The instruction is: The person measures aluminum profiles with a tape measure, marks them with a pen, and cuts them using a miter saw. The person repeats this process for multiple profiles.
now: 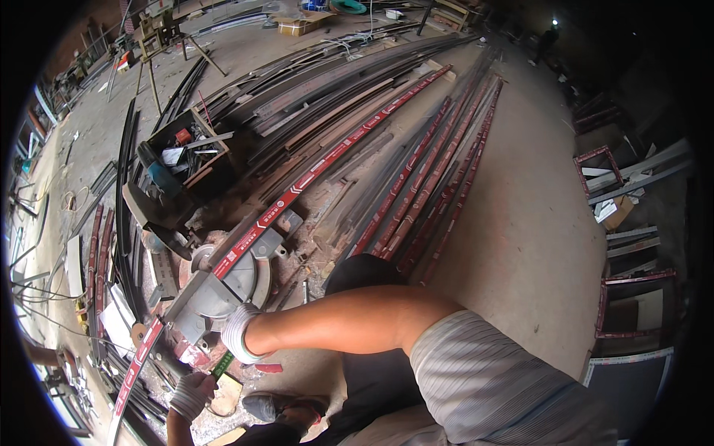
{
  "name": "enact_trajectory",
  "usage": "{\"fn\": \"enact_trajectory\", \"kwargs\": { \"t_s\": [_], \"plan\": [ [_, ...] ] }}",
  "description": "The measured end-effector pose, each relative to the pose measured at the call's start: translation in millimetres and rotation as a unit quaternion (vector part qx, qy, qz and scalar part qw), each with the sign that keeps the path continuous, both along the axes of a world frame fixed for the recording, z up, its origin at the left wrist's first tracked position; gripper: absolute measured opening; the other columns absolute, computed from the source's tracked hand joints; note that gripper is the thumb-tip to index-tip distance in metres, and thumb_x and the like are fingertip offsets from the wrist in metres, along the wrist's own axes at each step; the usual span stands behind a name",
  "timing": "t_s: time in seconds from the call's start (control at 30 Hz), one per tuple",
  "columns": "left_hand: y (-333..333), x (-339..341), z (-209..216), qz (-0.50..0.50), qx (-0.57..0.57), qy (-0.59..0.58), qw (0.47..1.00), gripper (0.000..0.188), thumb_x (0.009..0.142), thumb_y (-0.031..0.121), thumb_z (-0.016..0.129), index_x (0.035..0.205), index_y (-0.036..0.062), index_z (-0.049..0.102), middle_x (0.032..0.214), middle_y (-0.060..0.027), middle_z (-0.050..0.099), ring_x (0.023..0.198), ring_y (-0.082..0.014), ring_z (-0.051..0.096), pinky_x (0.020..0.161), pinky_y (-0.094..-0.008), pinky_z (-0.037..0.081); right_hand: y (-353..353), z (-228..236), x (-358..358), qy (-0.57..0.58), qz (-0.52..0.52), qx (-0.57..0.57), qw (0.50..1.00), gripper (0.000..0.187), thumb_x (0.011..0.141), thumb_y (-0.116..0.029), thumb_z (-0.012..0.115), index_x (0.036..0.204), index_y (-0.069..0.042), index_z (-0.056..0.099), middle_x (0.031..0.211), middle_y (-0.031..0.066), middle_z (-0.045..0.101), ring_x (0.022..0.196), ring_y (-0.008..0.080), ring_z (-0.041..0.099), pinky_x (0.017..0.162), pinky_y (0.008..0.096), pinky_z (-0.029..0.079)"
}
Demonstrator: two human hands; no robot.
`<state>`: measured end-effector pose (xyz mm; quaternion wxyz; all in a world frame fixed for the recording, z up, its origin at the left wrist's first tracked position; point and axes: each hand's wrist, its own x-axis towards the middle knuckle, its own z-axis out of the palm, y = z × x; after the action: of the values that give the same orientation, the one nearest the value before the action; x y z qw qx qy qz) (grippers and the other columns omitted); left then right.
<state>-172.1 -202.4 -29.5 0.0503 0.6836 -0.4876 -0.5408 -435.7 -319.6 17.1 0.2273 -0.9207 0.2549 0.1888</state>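
A mitre saw (223,286) with a round grey metal table stands low in front of me. A long profile with red printed film (297,186) lies across it, running to the far right. My right hand (239,332), in a white knit glove, is at the near edge of the saw table; its fingers are mostly hidden. Lower left, my gloved left hand (192,395) is closed at the lower end of a short green strip (222,364), which slants up toward the right hand. Beside the left hand is another red-filmed profile length (137,368).
Bundles of dark profiles (320,100) and red-filmed profiles (424,186) lie on the floor ahead. An open box of tools and scraps (195,152) stands behind the saw. Frames (638,301) lean at the right. A cardboard box (299,27) sits far back.
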Motion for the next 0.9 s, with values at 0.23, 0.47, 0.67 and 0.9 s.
{"fn": "enact_trajectory", "kwargs": {
  "t_s": [0.23, 0.47, 0.67, 0.9],
  "plan": [
    [1, 8, -8, -0.003, -0.013, 0.002, 1.0, 0.028, 0.101, 0.021, 0.061, 0.086, -0.0003, 0.071, 0.067, -0.0042, 0.066, 0.06, -0.0106, 0.059, 0.058, -0.0282, 0.048, 1, -6, 2, -0.006, -0.021, -0.005, 1.0, 0.027, 0.063, -0.013, 0.08, 0.089, -0.006, 0.083, 0.09, 0.0163, 0.079, 0.09, 0.0316, 0.077, 0.063, 0.0504, 0.059],
    [0, 8, -7, -0.012, -0.006, -0.001, 1.0, 0.028, 0.103, 0.02, 0.059, 0.086, -0.0005, 0.068, 0.069, -0.006, 0.067, 0.059, -0.0125, 0.06, 0.057, -0.0283, 0.049, -2, -5, 3, -0.002, 0.002, -0.001, 1.0, 0.029, 0.061, -0.013, 0.08, 0.089, -0.006, 0.083, 0.09, 0.0164, 0.079, 0.09, 0.0305, 0.077, 0.064, 0.0491, 0.06],
    [-2, 5, -8, -0.012, -0.009, 0.018, 1.0, 0.026, 0.101, 0.021, 0.062, 0.088, -0.0003, 0.071, 0.069, -0.0052, 0.068, 0.06, -0.0111, 0.061, 0.059, -0.0281, 0.05, 2, -20, 6, -0.039, -0.022, -0.015, 0.999, 0.03, 0.072, -0.017, 0.072, 0.098, -0.006, 0.082, 0.093, 0.0149, 0.079, 0.09, 0.0299, 0.076, 0.066, 0.0488, 0.059],
    [-3, 0, 4, -0.013, -0.008, 0.007, 1.0, 0.025, 0.1, 0.019, 0.062, 0.088, -0.0013, 0.071, 0.069, -0.0054, 0.068, 0.06, -0.0103, 0.061, 0.058, -0.0273, 0.049, 1, -19, 10, -0.03, -0.004, -0.013, 0.999, 0.031, 0.075, -0.019, 0.071, 0.101, -0.006, 0.082, 0.097, 0.0138, 0.079, 0.091, 0.0293, 0.076, 0.066, 0.0496, 0.059]
  ]
}}
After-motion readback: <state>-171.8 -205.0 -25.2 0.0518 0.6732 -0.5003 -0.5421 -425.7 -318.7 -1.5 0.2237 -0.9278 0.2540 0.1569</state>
